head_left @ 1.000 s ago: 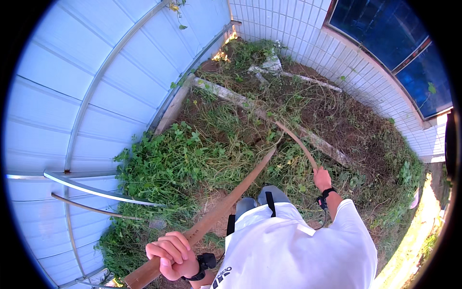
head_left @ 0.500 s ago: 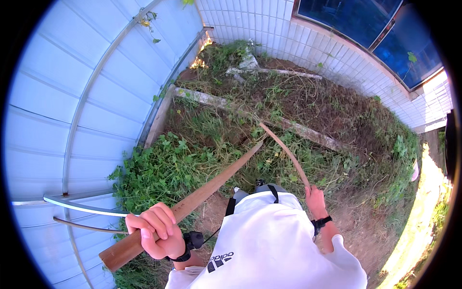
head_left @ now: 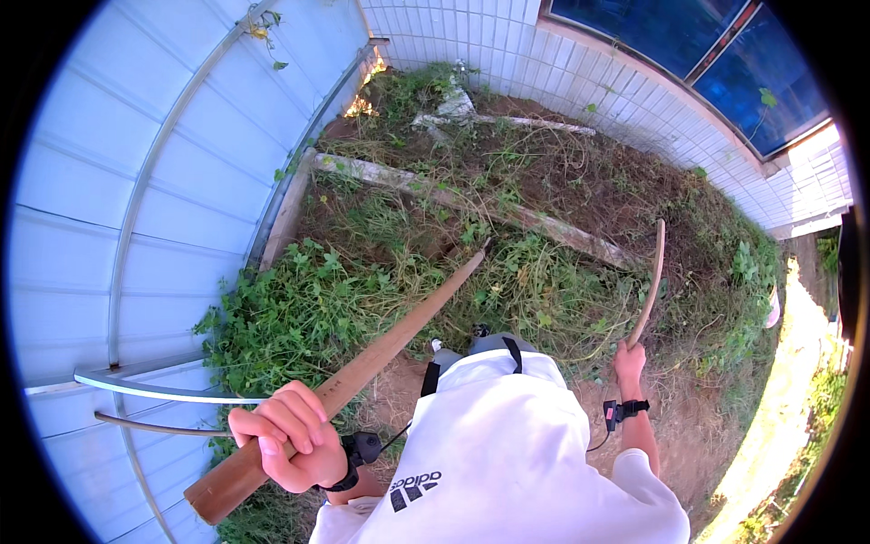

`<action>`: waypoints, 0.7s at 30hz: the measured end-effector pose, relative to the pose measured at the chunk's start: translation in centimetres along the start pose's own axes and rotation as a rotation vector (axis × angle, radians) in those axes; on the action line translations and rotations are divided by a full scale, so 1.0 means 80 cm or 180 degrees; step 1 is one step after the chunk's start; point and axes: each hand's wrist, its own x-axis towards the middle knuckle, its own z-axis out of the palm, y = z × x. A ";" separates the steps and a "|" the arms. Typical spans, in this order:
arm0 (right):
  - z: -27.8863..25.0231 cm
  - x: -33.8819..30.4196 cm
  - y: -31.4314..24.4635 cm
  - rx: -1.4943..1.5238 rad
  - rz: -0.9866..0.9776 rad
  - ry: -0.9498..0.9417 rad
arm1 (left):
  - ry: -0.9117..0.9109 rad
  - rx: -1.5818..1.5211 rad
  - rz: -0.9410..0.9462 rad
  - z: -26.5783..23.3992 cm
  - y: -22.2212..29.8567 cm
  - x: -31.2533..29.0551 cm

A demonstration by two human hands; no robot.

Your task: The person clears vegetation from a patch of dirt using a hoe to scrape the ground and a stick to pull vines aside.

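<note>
My left hand [head_left: 288, 437] is closed around a long wooden pole [head_left: 390, 354], near its thick butt end. The pole slants away from me, and its narrow dark tip reaches the weeds [head_left: 544, 299] in the middle. Whether a metal head sits at that far end, I cannot tell. On the right, my right hand [head_left: 629, 364] grips the near end of a thinner wooden stick [head_left: 653, 286]. This stick points up and away, looks bent, and stands apart from the pole. Its far end shows against dry brown growth.
A pale beam [head_left: 399, 177] crosses the overgrown plot. Leafy green plants [head_left: 290, 313] grow beside the pale panel wall [head_left: 82, 218] at left, where a metal bar [head_left: 172, 387] juts out. Behind stands a white tiled wall [head_left: 507, 54] with a blue window [head_left: 761, 86].
My right hand has swung the thinner stick to the right, away from the pole's tip. My left hand keeps its hold on the pole, nearly still. The view has shifted slightly.
</note>
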 end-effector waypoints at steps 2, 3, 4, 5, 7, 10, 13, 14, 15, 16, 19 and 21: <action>0.028 0.016 -0.032 0.0152 -0.0168 -0.0236 | 0.0005 -0.0013 -0.0027 -0.003 0.007 -0.010; 0.046 0.025 -0.052 0.0221 -0.0254 -0.0384 | 0.0028 -0.0023 -0.0045 -0.006 0.010 -0.015; 0.066 0.033 -0.074 0.0176 -0.0481 -0.0468 | 0.0054 -0.0031 -0.0061 -0.009 0.012 -0.020; 0.082 0.043 -0.099 0.0131 -0.0699 -0.0536 | 0.0075 -0.0053 -0.0086 -0.010 0.015 -0.024; 0.122 0.077 -0.145 0.0089 -0.1257 -0.0567 | 0.0174 -0.0001 -0.0140 -0.009 0.020 -0.030; 0.178 0.121 -0.243 -0.0039 -0.1769 -0.0750 | 0.0300 0.0153 -0.0151 -0.010 0.024 -0.043; 0.249 0.175 -0.322 0.0057 -0.1835 -0.0896 | 0.0044 0.0199 -0.0089 -0.007 0.023 -0.052; 0.283 0.171 -0.359 0.0158 -0.1819 -0.1095 | 0.0184 0.0311 -0.0021 0.008 0.037 -0.058; 0.311 0.164 -0.389 0.0225 -0.1777 -0.1227 | 0.0336 0.0225 0.0190 0.011 0.036 -0.068; 0.335 0.162 -0.404 0.0282 -0.1724 -0.1334 | 0.0345 0.0222 0.0062 0.018 0.038 -0.072; 0.435 0.199 -0.396 -0.0245 -0.1556 -0.1178 | 0.0241 0.0356 -0.0111 0.043 0.041 -0.069; 0.483 0.180 -0.399 -0.0045 -0.0858 -0.1751 | 0.0545 0.0828 0.0093 0.055 0.039 -0.080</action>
